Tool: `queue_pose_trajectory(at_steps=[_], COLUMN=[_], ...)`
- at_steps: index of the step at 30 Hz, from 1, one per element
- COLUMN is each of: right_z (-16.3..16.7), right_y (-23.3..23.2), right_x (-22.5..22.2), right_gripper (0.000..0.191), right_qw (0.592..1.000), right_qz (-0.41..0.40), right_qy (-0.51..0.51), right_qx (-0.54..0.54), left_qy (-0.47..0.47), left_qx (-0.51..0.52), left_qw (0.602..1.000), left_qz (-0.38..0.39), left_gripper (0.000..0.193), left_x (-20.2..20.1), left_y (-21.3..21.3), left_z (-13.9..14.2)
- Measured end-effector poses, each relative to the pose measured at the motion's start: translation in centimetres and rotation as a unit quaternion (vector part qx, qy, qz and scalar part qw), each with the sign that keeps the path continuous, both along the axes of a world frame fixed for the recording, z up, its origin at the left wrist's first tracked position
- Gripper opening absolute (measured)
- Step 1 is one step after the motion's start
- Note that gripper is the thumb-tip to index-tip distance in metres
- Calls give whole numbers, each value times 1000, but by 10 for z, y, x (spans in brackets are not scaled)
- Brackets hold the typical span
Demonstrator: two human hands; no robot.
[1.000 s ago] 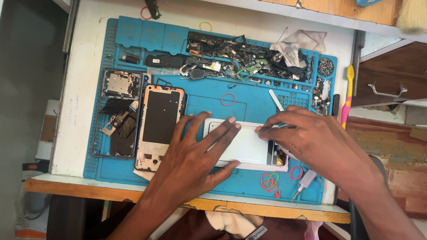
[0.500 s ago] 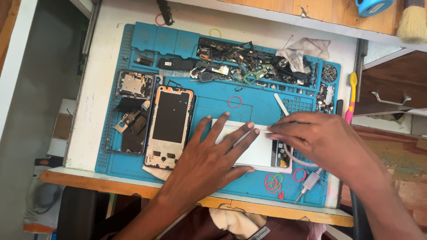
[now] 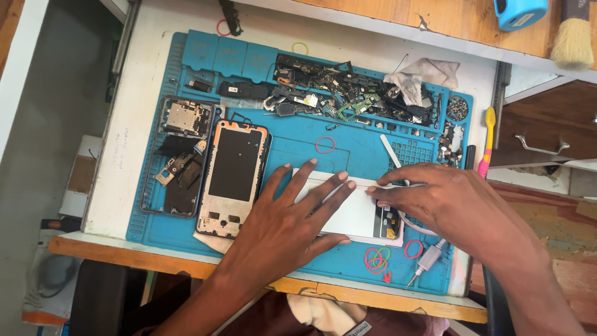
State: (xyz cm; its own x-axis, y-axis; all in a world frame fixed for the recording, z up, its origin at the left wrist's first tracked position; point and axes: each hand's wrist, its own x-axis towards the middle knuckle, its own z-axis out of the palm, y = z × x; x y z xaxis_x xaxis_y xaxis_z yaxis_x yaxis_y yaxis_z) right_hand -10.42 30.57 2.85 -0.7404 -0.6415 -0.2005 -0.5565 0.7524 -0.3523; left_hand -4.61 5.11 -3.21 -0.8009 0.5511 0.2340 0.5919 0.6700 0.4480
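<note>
At the bottom of the frame, a folded cloth (image 3: 326, 311) is seen hanging below the wooden table edge (image 3: 155, 264). Just above it, on the lower right of the blue repair mat (image 3: 298, 140), coloured rubber bands (image 3: 376, 258) and a small screwdriver (image 3: 426, 264) are laid out. In the centre, the left hand (image 3: 283, 227) is spread flat, fingers apart, and pressed down on the white phone back panel (image 3: 354, 214), which is lying face down on the mat with its dark camera block toward the right. The right hand (image 3: 448, 202) is brought in from the right, its fingertips drawn together at the panel's upper right edge; whether anything is pinched between them cannot be told. Left of centre, a phone frame with an orange rim (image 3: 235, 177) is laid beside a stripped phone chassis (image 3: 180, 155), the two touching. Higher up, a red rubber band (image 3: 324, 145) and a white pry tool (image 3: 390, 152) are spotted on the mat. Along the mat's upper tray, a heap of small phone parts (image 3: 336, 96) and a crumpled grey cloth (image 3: 420, 78) are gathered. At the far right, a pink and yellow toothbrush (image 3: 486, 143) is set beside the mat, and a brush (image 3: 572, 37) is standing at the top right corner.
</note>
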Motion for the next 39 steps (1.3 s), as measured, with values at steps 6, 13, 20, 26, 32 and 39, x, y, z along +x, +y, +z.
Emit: queue_pose_trajectory(at_steps=[6, 13, 20, 26, 32, 39], right_z=[-3, 0, 11, 18, 13, 12], right_y=[5, 0, -13, -7, 2, 9], right_x=[-1, 0, 1, 5, 7, 6], right_gripper=[41, 41, 41, 32, 35, 31], right_qw=[998, 997, 992, 996, 998, 998], right_qz=[-32, -52, -71, -48, -59, -51], right_qy=[-48, -62, -75, -43, -35, -18], right_qx=[-13, 17, 75, 59, -5, -23], left_qy=[-4, 0, -18, 5, 7, -4], left_qx=[-1, 4, 1, -8, -3, 35], left_qw=[1000, 1000, 1000, 1000, 1000, 999], left_qz=[2, 5, 6, -2, 15, 23], left_gripper=[70, 70, 70, 67, 66, 69], left_x=[0, 0, 1, -1, 0, -2], left_y=[1, 0, 2, 11, 12, 7], left_z=[1, -1, 1, 8, 9, 3])
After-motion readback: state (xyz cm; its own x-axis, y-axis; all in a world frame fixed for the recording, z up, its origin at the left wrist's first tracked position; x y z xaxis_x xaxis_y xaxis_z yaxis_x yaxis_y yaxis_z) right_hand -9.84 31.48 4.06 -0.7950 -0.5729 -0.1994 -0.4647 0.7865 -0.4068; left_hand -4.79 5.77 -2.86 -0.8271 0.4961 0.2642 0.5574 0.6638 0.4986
